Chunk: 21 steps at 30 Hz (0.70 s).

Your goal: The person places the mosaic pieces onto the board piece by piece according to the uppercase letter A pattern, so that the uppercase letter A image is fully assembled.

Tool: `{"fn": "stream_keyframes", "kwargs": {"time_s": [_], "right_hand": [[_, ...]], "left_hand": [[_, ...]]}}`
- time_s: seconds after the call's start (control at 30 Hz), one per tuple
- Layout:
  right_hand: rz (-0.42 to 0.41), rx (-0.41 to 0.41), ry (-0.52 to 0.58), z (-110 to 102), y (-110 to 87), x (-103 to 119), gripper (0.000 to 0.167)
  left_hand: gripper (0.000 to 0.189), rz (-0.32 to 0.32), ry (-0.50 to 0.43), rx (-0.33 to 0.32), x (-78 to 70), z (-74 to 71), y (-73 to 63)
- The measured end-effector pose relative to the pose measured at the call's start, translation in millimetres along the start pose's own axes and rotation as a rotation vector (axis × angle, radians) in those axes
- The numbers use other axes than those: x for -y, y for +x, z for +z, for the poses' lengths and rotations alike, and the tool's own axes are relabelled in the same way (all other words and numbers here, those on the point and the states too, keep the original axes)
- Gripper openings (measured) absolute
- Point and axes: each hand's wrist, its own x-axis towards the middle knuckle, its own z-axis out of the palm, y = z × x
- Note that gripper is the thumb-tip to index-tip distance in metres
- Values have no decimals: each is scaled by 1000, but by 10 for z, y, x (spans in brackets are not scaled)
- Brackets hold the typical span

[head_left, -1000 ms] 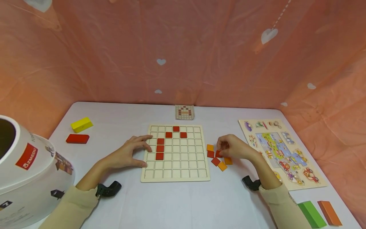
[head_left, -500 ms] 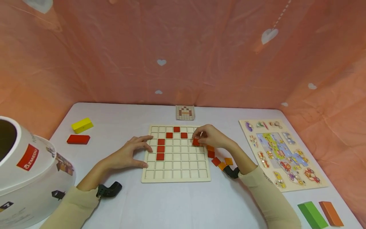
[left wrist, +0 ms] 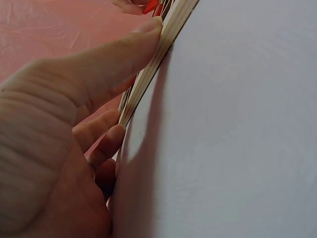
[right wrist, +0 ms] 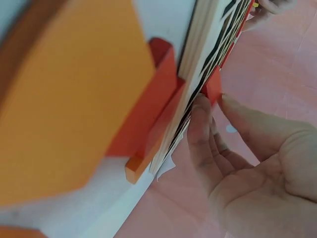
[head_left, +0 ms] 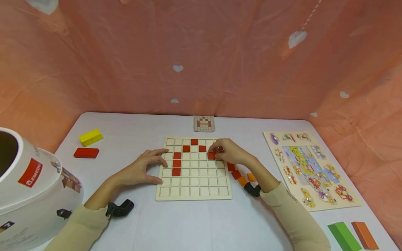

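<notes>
A wooden grid board [head_left: 193,191] lies mid-table, with several red square tiles set in its cells. At its left edge rests my left hand [head_left: 141,169], fingers and thumb spread along the rim; the left wrist view has the thumb [left wrist: 119,54] against the board's side. My right hand [head_left: 230,151] pinches a red tile [head_left: 211,156] over a cell at the board's upper right. In the right wrist view this red tile [right wrist: 213,87] sits tilted between thumb and fingertips, right at the grid. Beside the board's right edge lie loose red and orange tiles [head_left: 242,181], partly hidden by the right arm.
A small pattern card [head_left: 203,123] lies behind the board. To the right is a picture puzzle board [head_left: 314,170], with green [head_left: 344,236] and orange [head_left: 365,235] blocks nearer. Yellow [head_left: 91,137] and red [head_left: 86,152] blocks lie left, behind a large white bucket [head_left: 41,209].
My right hand has taken a red tile from the loose ones, carried it left onto the board and shifted it slightly further left. The left hand has stayed at the board's edge.
</notes>
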Motion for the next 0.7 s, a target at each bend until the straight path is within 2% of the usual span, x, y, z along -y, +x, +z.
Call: {"fn": "stream_keyframes", "kwargs": {"time_s": [0.17,0.3,0.5,0.7], "right_hand": [[-68,50,-41,-3,-86,6,26],[-88,53,-39,-9,-188,1,29],[-38,-1,-13,-26,-390,-73,23],[28,20,-19,-19,-537,-141,26]], "left_hand": [[37,-10,2,-1,-5,-2,-6],[37,-9,1,1,-9,8,-7],[37,0,0,-2,-24,4,-4],[38,-7,1,-1,-19,2,-1]]}}
